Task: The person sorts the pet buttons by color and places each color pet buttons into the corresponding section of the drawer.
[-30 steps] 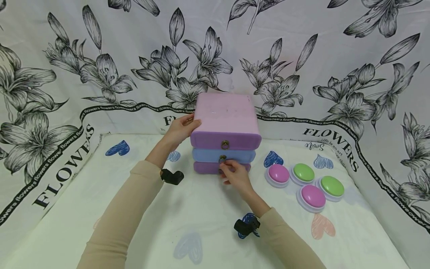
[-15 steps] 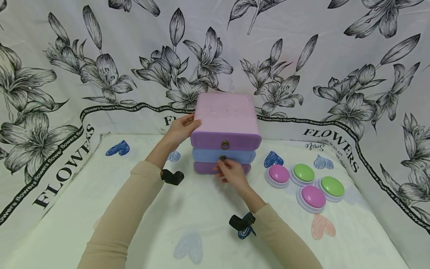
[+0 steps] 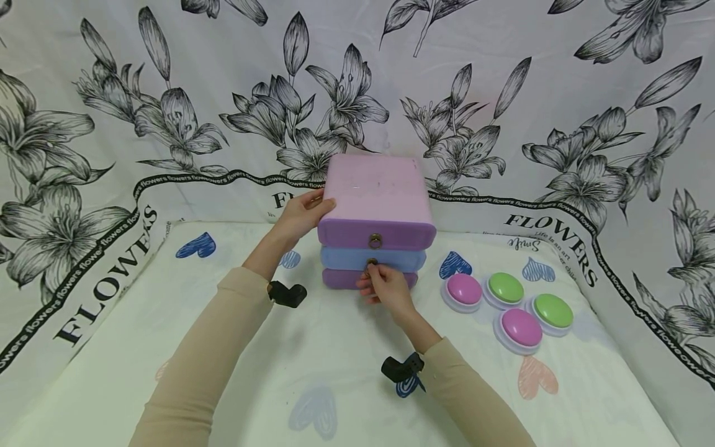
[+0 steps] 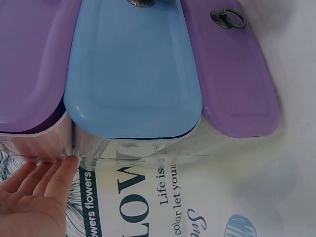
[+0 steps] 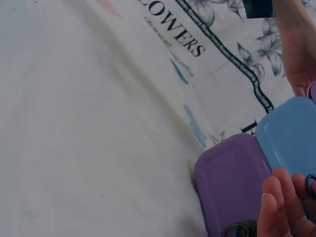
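Observation:
A small chest of drawers (image 3: pixel 380 186) with a pink top stands at the middle back. Its front shows a purple top drawer (image 3: pixel 341 234), a blue middle drawer (image 3: pixel 339 259) and a purple bottom drawer (image 3: pixel 337 279), each closed or nearly so. My left hand (image 3: pixel 301 217) rests against the chest's left side, fingers straight along the wall in the left wrist view and thumb at the top edge. With thumb and index finger, my right hand (image 3: pixel 392 290) pinches the bronze ring pull (image 5: pixel 310 186) of the blue drawer. Its other fingers (image 5: pixel 280 197) extend before the bottom drawer.
To the right of the chest sit several dome-shaped buttons on pale round bases, including a pink button (image 3: pixel 465 289) and a green button (image 3: pixel 505 287). A white cloth with hearts (image 3: pixel 313 410) covers the table. Behind hangs a flower-printed curtain (image 3: pixel 251 62).
My right hand has shifted slightly left at the blue drawer's ring pull, its wrist moving left too. The left hand and the chest have stayed in place.

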A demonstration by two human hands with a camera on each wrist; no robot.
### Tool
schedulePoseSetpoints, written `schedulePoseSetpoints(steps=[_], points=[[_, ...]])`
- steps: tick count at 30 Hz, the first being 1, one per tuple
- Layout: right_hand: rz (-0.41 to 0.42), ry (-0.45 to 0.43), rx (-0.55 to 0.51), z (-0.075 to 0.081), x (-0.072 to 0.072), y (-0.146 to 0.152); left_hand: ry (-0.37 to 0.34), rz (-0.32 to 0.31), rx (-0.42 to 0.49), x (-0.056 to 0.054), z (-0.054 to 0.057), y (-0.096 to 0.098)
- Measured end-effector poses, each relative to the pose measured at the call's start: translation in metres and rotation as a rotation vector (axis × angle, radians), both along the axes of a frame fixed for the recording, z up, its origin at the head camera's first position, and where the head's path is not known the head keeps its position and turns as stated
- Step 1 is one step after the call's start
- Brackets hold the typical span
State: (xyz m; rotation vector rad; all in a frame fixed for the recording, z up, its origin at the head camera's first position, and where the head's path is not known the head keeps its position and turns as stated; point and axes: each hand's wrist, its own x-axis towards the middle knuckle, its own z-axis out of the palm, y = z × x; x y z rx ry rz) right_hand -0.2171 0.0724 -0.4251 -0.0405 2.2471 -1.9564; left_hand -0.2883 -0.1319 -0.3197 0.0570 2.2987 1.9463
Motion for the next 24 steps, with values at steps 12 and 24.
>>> schedulePoseSetpoints(steps=[12, 24], points=[[-0.015, 0.018, 0.028, -0.002, 0.0, -0.001, -0.011, -0.002, -0.017, 0.001, 0.001, -0.001], [-0.039, 0.041, 0.089, -0.011, -0.001, -0.001, -0.008, 0.002, -0.03, 0.001, 0.002, 0.0]])
